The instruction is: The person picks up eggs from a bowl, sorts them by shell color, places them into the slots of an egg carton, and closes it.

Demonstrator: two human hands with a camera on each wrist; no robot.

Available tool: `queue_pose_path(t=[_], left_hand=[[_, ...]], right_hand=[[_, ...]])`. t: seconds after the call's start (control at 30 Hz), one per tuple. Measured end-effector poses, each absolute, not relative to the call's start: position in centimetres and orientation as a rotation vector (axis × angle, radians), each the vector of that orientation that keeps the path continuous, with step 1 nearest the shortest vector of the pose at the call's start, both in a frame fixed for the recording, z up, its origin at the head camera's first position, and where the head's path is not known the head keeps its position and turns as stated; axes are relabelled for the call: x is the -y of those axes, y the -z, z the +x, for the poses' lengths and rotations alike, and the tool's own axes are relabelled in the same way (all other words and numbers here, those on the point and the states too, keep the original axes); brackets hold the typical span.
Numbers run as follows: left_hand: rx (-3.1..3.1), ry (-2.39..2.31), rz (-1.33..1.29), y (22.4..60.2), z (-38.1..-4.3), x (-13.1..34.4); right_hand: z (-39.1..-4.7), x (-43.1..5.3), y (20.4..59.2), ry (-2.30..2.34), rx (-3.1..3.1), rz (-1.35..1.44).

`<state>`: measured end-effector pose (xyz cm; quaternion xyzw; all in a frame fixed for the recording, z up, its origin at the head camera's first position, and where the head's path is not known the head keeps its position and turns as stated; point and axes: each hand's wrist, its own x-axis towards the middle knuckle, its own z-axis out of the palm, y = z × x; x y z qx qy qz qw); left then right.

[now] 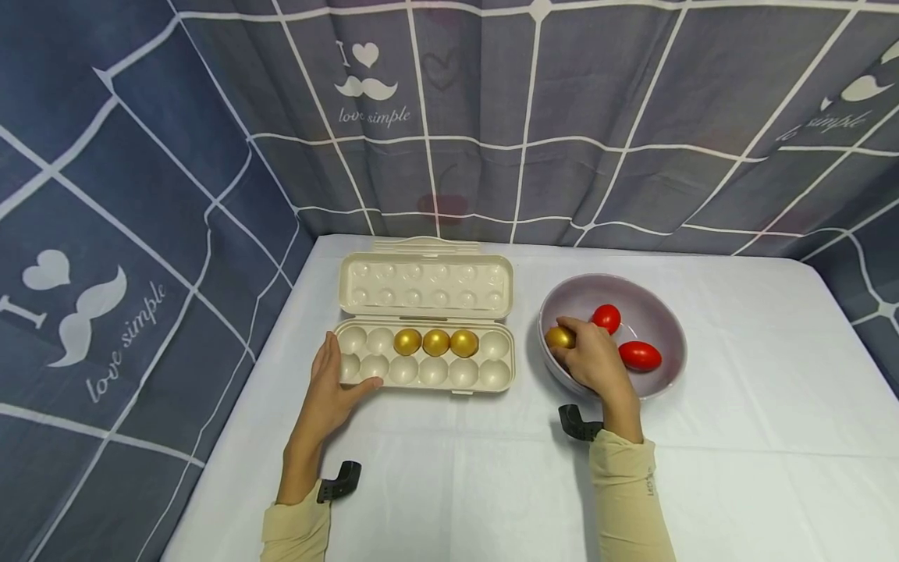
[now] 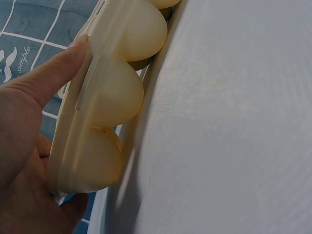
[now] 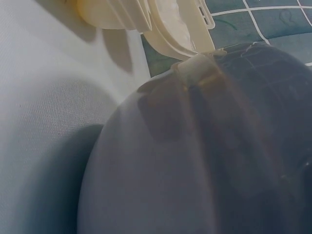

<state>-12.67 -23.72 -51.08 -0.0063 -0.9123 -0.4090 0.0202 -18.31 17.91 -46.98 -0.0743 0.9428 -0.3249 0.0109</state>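
Observation:
A cream egg carton (image 1: 435, 388) lies open on the table, its lid (image 1: 427, 282) tipped back. Three golden eggs (image 1: 435, 343) sit side by side in its back row, with two bare hollows to their left and one to their right. My left hand (image 1: 334, 390) grips the carton's left end, the thumb on the front rim and the fingers along the side. Inside the mauve bowl (image 1: 653, 300), my right hand (image 1: 595, 355) holds another golden egg (image 1: 559, 337) by the left wall. Two red eggs (image 1: 640, 356) lie in the bowl beside that hand.
A white cloth covers the table (image 1: 492, 476). Behind and to the left hangs a grey-blue curtain (image 1: 477, 94) with white lines. The bowl stands to the right of the carton, with a narrow strip of table between them. Its outer wall (image 3: 146, 170) fills much of the right wrist view.

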Motion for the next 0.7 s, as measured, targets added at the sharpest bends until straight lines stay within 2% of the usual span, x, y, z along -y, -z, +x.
queue_pose_path(t=[0.7], left_hand=[[2.834,1.28,-0.008,51.08,-12.76,23.77]], right_hand=[[-18.32,-17.96,47.03,1.162,-3.001,-0.239]])
